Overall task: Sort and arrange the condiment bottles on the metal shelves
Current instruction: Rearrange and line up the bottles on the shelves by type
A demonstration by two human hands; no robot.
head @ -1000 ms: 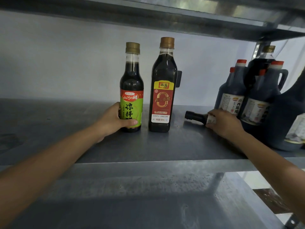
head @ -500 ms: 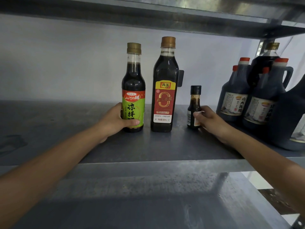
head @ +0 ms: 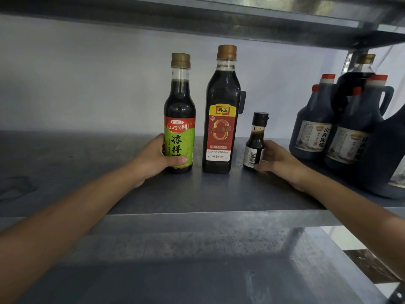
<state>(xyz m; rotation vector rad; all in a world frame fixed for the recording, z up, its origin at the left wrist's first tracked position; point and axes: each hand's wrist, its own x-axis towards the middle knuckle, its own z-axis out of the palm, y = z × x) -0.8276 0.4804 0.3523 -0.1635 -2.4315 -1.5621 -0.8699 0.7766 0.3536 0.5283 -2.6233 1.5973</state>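
Item one, left hand [head: 153,159]: fingers wrapped behind and thumb across the front of the green-label bottle [head: 179,119], low on its label. The bottle stood upright on the metal shelf [head: 197,194], and the grip was probably meant to steady it and keep the row's left end in line. Item two, red-label vinegar bottle [head: 221,119]: the tallest of the three, it stood untouched between the two hands, just beside the green-label bottle. It looked to be the fixed marker against which the others were set. Item three, small bottle [head: 255,145]: black cap, barcode facing forward, upright just to the left of the right hand [head: 278,161]. That hand cupped it lightly, with fingers against its far side and the thumb at its base, apparently seating it as the row's third member. Item four, dark jugs [head: 313,128]: red-capped and clustered beyond the right hand, well apart from the row, probably a group already sorted by size. Change noted: a second before, the small bottle lay on its side under the right hand close to the jugs. It had since been stood up and brought beside the vinegar, while the left hand's hold was unchanged.
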